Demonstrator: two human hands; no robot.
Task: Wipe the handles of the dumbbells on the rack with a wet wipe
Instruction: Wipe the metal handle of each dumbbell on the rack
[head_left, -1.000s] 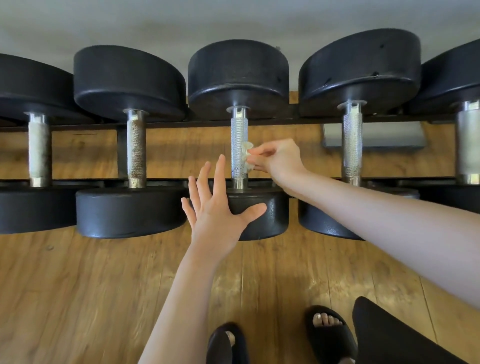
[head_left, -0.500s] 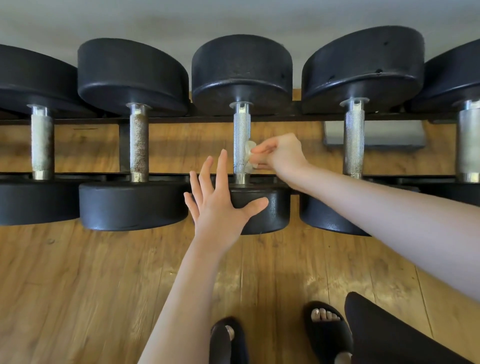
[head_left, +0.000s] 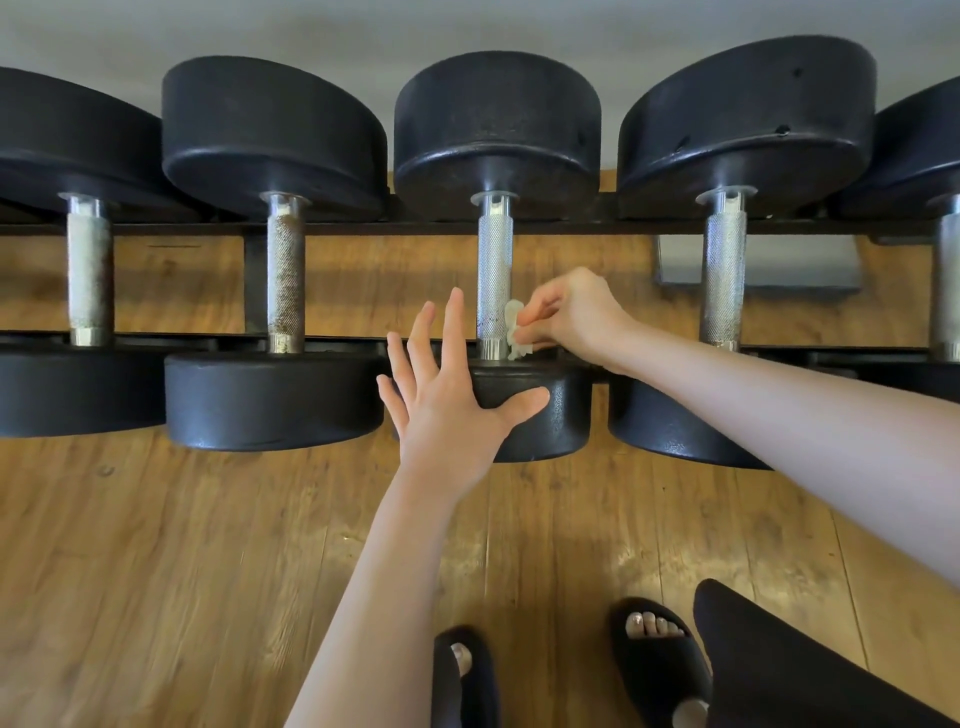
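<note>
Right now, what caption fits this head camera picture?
Right hand rubs a wet wipe on the middle dumbbell's handle; left hand steadies it.

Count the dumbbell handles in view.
5, in a row on the rack: far-left handle, rusty handle, middle handle with the right hand pressing a wipe to it, next handle, and edge handle, partly cropped.
</note>
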